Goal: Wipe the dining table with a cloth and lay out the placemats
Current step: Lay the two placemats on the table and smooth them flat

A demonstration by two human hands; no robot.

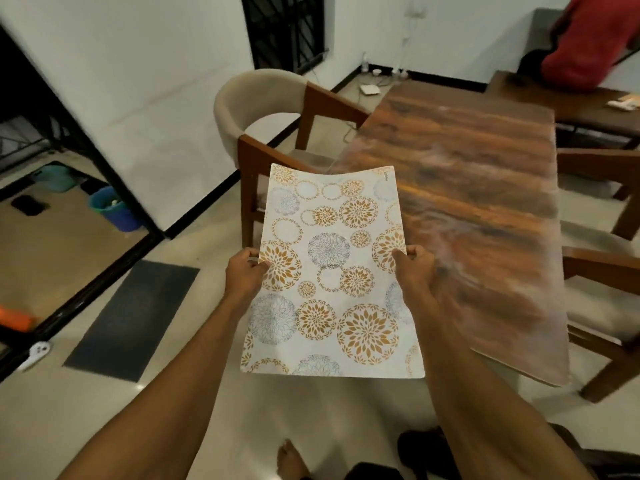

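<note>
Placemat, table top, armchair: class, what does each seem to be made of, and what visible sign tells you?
Placemat: probably thin flexible plastic or coated sheet, matte, printed; it bows between the left hand and right hand. Table top: wood or wood-look laminate, semi-gloss; streaky brown grain, soft sheen. Armchair: brown wooden frame, beige cloth-like padding.

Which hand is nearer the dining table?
Right. The right hand grips the placemat by its edge beside the table; the left hand grips the opposite edge, farther from it.
</note>
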